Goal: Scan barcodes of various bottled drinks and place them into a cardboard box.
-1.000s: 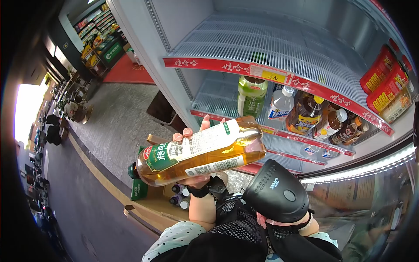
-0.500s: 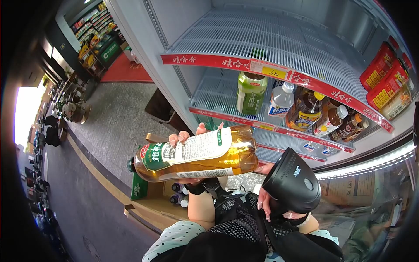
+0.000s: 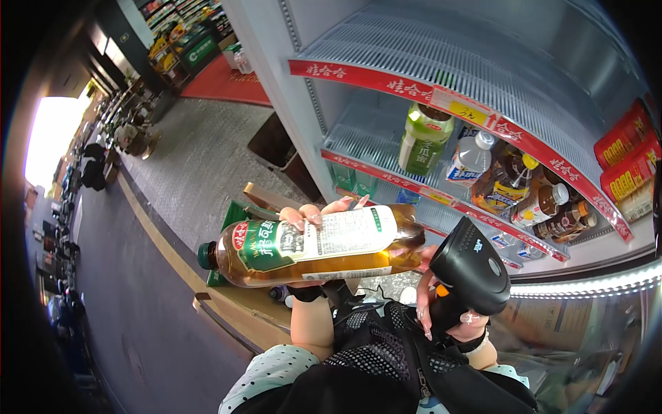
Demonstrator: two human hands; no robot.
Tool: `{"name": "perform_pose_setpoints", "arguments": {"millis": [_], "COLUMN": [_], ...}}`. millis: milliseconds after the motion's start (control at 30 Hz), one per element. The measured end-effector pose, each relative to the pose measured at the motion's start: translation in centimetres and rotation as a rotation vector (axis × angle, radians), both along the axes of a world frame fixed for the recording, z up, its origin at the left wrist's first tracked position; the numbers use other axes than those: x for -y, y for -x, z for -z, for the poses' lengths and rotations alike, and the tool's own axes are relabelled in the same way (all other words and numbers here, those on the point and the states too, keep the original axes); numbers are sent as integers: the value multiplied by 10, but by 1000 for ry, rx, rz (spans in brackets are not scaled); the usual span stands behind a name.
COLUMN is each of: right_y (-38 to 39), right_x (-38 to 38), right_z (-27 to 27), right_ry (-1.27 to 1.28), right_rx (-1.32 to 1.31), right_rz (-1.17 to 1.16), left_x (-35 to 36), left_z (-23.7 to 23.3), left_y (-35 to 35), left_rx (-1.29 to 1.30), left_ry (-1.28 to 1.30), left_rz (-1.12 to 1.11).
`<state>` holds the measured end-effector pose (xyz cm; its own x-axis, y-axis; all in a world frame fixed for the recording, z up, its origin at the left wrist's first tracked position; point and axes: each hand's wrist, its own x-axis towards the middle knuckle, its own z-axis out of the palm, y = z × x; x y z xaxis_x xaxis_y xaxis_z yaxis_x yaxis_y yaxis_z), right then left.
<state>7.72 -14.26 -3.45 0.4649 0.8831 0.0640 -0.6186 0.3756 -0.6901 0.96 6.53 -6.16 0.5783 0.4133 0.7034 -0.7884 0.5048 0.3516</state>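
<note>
A large bottle of amber drink [image 3: 345,241] with a dark green cap and a green-and-white label lies nearly level in front of my chest. My left hand [image 3: 310,212] is wrapped round it from behind, fingertips showing over its upper side. My right hand [image 3: 441,314] grips a black handheld scanner [image 3: 472,269] by its handle, just right of the bottle's base. The scanner's head is tilted up toward the bottle and the shelves. Some fingers of each hand are hidden behind what they hold.
An open fridge with red-edged wire shelves [image 3: 407,88] stands ahead and right, holding a green bottle [image 3: 425,141], several other bottles and red packs [image 3: 624,145]. Below the held bottle is a cardboard box [image 3: 258,314]. Grey paving and a red mat [image 3: 227,81] lie left.
The view has shifted, so the fridge appears further right. The amber bottle has turned slightly about its length and its base is closer to the scanner. Both hands keep their hold.
</note>
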Motion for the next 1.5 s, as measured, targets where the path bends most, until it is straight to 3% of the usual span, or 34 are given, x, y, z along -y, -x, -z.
{"name": "perform_pose_setpoints", "arguments": {"millis": [133, 333, 400, 533, 600, 733, 867, 933, 1100, 1267, 1367, 1467, 1500], "right_y": [0, -9, -7, 1, 5, 4, 4, 7, 16, 22, 23, 23, 23], "right_x": [-6, -21, -32, -48, -56, -63, -68, -71, -74, -64, -61, -59, -58], "right_z": [3, 22, 30, 54, 58, 67, 80, 85, 96, 101, 102, 109, 111], "right_ry": [30, 30, 110, 263, 223, 239, 280, 298, 362, 383, 350, 341, 348], "right_rx": [-29, -58, -101, -211, -287, -304, -364, -459, -551, -562, -627, -668, -681], "right_rz": [58, -139, -126, -87, -23, 46, 71, 70, 22, 83, 131, 150, 150], "left_x": [0, -31, -46, -65, -72, -109, -127, -135, -170, -183, -185, -182, -183], "left_z": [-5, -6, -4, 6, 12, 43, 70, 78, 152, 220, 241, 259, 281], "left_y": [10, 30, 41, 65, 81, 119, 140, 134, 127, 123, 121, 119, 119], "left_rx": [-66, -126, -232, -346, -500, -752, -1123, -1076, -1102, -1175, -1205, -1387, -1448], "left_ry": [-61, -257, -422, -474, -413, -570, -192, -29, 307, 317, 488, 467, 332], "left_rz": [-108, -128, -86, -122, -143, -268, -321, -386, -460, -585, -524, -372, -356]}}
